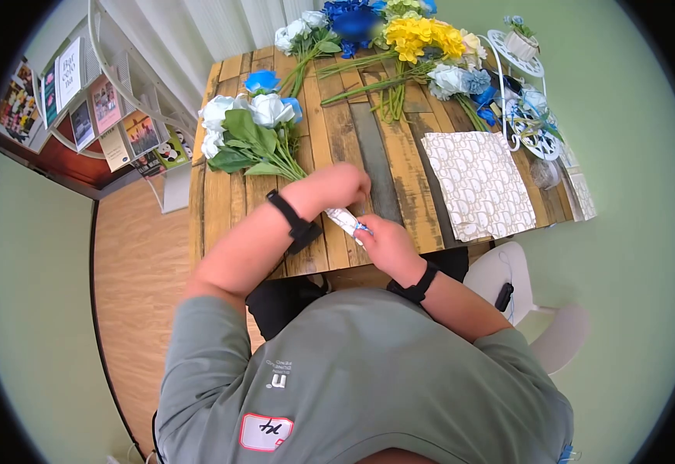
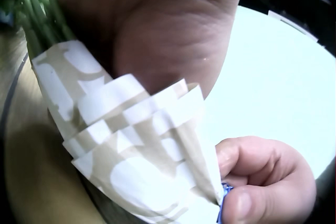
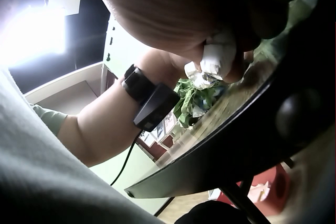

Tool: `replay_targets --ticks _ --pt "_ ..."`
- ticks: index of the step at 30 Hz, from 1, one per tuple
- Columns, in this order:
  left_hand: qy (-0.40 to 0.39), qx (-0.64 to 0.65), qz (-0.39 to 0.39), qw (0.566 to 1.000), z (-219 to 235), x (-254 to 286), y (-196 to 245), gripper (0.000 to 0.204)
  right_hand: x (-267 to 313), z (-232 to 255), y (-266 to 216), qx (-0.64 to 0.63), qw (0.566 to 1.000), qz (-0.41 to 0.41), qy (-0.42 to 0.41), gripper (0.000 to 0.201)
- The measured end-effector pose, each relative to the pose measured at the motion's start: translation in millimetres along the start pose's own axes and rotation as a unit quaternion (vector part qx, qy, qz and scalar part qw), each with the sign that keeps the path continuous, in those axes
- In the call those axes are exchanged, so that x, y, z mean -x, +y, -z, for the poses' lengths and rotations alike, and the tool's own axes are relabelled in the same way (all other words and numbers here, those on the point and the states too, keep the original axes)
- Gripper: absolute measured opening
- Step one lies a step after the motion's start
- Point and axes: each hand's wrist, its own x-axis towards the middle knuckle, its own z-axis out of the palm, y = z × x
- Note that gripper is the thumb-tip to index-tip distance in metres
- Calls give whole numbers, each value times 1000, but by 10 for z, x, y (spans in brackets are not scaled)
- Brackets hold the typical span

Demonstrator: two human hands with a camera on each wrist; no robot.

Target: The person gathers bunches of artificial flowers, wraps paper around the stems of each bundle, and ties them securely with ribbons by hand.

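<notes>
A bouquet of pale and blue artificial roses [image 1: 271,110] lies on the wooden table, its green stems running toward the person. Patterned paper [image 2: 131,145] in white and beige wraps the stems in layered folds. My left hand [image 1: 337,185] grips the wrapped stems from above; its fingertips are hidden behind the paper in the left wrist view. At the lower end of the wrap, my right hand [image 1: 387,249] pinches a small shiny blue strip [image 2: 226,195] between thumb and curled fingers. White paper [image 3: 218,58] shows by the right hand in the right wrist view.
Patterned paper sheets [image 1: 480,185] lie on the right of the table [image 1: 326,135]. Yellow flowers [image 1: 422,39] and other loose stems are along the back. A white wire stand [image 1: 507,93] is at the back right, a chair [image 1: 507,278] below it. A magazine rack [image 1: 121,85] stands left.
</notes>
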Motion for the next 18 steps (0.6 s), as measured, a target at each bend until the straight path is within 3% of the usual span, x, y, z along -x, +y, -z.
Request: replay_targets --ticks 1,2,3,4,6,7,8,9,11,14,15,17,18 --pt "160 9 -60 985 70 108 68 18 1 4 11 -5 1000 -6 -2 20" --pt "315 17 -118 941 156 248 156 19 -7 25 5 -4 1000 -7 -2 20" --pt "409 42 -95 907 210 428 247 17 -24 56 -15 -11 1000 -10 -6 20" --pt "497 68 -70 862 198 632 307 16 -35 81 -25 -19 1000 -14 -9 20" --pt "539 244 41 805 -118 1030 200 17 -43 112 -10 -37 999 -27 -14 20" --pt "484 469 91 733 -471 1220 176 19 -71 118 -9 -53 998 -35 -23 20" --pt "402 664 134 617 -724 1358 167 21 -92 135 -27 -52 998 -32 -27 20" --pt "406 664 136 613 -768 1376 234 21 -90 159 -51 -67 996 -44 -35 21" --pt "304 716 197 596 -817 1293 462 31 -113 165 -56 -82 994 -51 -48 22" --pt "204 766 74 605 -826 1049 382 38 -169 123 -47 -128 988 -62 -61 21" --pt "207 765 71 606 -818 985 352 38 -193 104 -34 -197 975 -71 -68 21" --pt "79 842 27 533 -663 890 386 30 -240 139 -104 -265 959 -75 -68 21" --pt "76 839 24 538 -646 871 368 30 -249 179 -148 -279 952 -95 -78 20"
